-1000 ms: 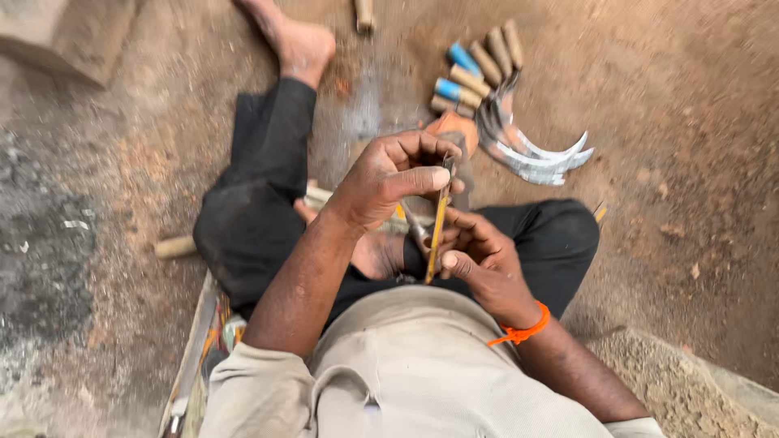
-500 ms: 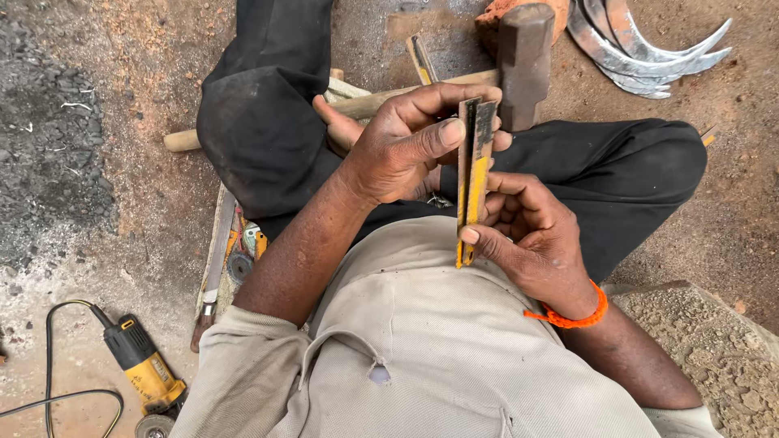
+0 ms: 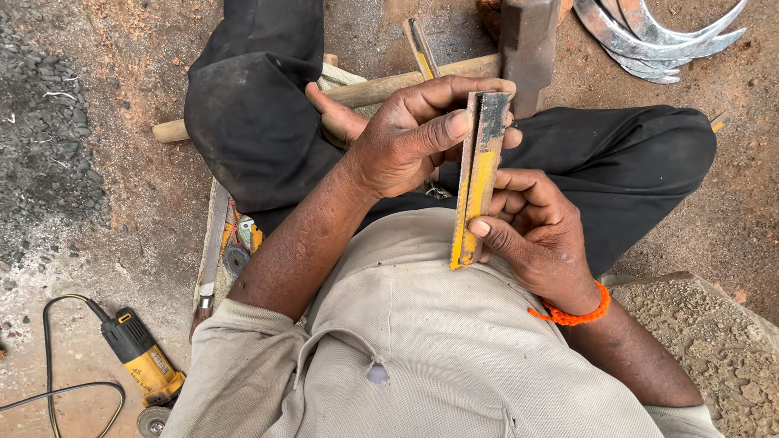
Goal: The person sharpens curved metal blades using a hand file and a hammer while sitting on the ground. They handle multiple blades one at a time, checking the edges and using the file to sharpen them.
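Two hands on one part: a flat metal bar [image 3: 478,178], yellow paint down one face, dark worn metal at the top, held upright over the lap of the seated person.

Left hand [image 3: 406,142] grips the upper end, thumb and fingers pinched across the faces. Right hand [image 3: 531,227] holds the lower half, fingers curled round the edge, thumb pressed on the yellow face. Both clenched on the bar, neither free. Orange band [image 3: 574,312] on the right wrist.

Handling, my read: rigid steel, no flex, moderate weight for its length. Paint side probably gives less grip than the bare worn metal. Edges look square, possibly rough or toothed, can't resolve it. Best hold is across the flat faces near each end, as now; keeps it from twisting.

Around it:
- hammer, blocky steel head [image 3: 527,45] just beyond the bar, wooden handle [image 3: 357,91] running left under the left wrist
- a second narrow yellow-and-dark strip [image 3: 420,47] lying on the ground by the handle
- stack of curved sickle blades [image 3: 649,36] top right, well apart
- yellow angle grinder [image 3: 142,361] with black cord on the ground at lower left
- long flat file-like tool [image 3: 211,251] and some discs beside the left leg

Ground is bare dirt, no bench.
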